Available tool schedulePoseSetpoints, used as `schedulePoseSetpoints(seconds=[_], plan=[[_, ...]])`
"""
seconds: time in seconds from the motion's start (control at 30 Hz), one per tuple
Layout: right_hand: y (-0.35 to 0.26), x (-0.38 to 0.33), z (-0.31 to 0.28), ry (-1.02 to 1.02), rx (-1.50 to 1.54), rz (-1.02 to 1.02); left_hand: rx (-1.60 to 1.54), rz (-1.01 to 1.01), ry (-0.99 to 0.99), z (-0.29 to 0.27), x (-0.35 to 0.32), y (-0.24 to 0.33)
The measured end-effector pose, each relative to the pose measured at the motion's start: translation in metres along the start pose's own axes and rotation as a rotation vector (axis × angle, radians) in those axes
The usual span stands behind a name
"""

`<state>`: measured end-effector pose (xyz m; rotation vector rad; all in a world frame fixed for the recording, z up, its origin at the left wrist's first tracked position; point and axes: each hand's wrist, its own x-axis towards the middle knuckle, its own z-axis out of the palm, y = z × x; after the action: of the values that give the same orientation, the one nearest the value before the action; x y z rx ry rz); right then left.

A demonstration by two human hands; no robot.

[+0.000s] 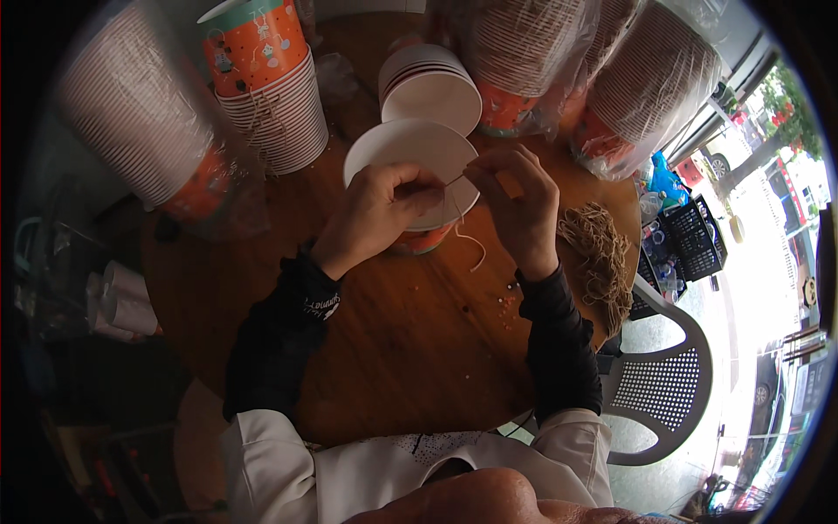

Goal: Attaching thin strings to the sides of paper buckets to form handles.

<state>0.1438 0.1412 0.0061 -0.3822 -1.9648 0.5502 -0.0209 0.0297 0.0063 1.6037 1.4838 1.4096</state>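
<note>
A large white-lined paper bucket (384, 150) with an orange outside stands upright on the round wooden table (393, 349). Above its near rim, a thin tan string (479, 253) is pinched between my two hands, and a loose end dangles in front of the bucket. My left hand (381, 210) is closed with thumb and forefinger on the string. Close to the right side of the rim, my right hand (521, 203) pinches the same string. The fingers partly hide the grip and the bucket's near edge.
Beyond the bucket lie nested white paper buckets (430, 94). Tall stacks (271, 122), some plastic-wrapped (650, 83), line the far edge. Tangled strings (602, 253) lie at the table's right. A grey plastic chair (698, 349) and black crates (698, 240) stand farther right.
</note>
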Motion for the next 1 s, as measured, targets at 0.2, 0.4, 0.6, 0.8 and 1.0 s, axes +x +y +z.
schedulePoseSetpoints(seconds=[0.2, 0.4, 0.6, 0.8, 1.0], plan=[[0.0, 0.006, -0.006, -0.082, -0.107, -0.02, 0.063, -0.081, -0.008, -0.011, 0.0, -0.006], [-0.014, 0.007, -0.014, -0.214, -0.295, -0.174, -0.108, -0.1, 0.021, -0.009, 0.002, -0.005], [-0.025, 0.001, -0.016, -0.328, -0.346, -0.167, -0.209, -0.16, 0.038, -0.008, 0.002, 0.003], [-0.027, 0.007, -0.019, -0.147, -0.299, -0.113, -0.367, -0.143, 0.035, -0.007, 0.001, -0.003], [-0.028, 0.006, -0.021, -0.097, -0.408, -0.153, -0.526, -0.079, 0.091, -0.003, 0.0, -0.006]])
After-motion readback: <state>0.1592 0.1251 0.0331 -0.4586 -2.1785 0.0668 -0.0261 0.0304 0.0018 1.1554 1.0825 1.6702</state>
